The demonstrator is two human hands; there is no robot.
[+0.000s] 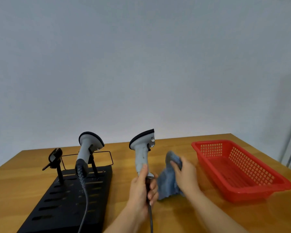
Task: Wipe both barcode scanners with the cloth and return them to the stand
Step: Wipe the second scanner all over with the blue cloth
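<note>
The left hand (142, 187) is gripping the barcode scanner (142, 148) upright, exposing it to the cloth (169, 179) the right hand (186, 175) is clutching beside it.

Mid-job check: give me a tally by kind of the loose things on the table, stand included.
Barcode scanners: 2, one on the stand, one in the left hand
Cloths: 1, blue, held by the right hand
Stands: 1, black
Baskets: 1, red
Total: 5
</note>
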